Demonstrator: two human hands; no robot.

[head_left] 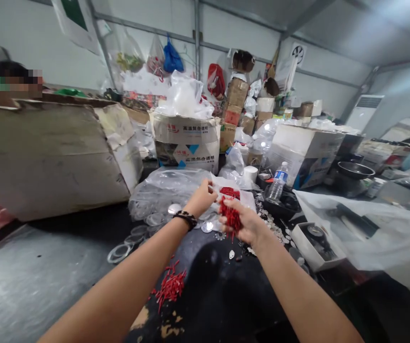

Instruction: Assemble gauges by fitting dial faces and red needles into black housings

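Note:
My right hand (247,223) is closed around a bunch of thin red sticks (230,216), held above the dark table (219,295). My left hand (202,196), with a dark bracelet on the wrist, grips the edge of a clear plastic bag (239,196) that holds more red sticks. A loose pile of the same red sticks (172,285) lies on the table under my left forearm. Clear round discs and rings (133,238) lie scattered left of my hands.
Small white and clear parts (272,226) litter the table to the right. A water bottle (277,182), a white box (314,243), crumpled plastic sheet (380,228) and stacked cartons (187,143) surround the spot. A large cardboard box (47,157) stands left; a person's head shows behind it.

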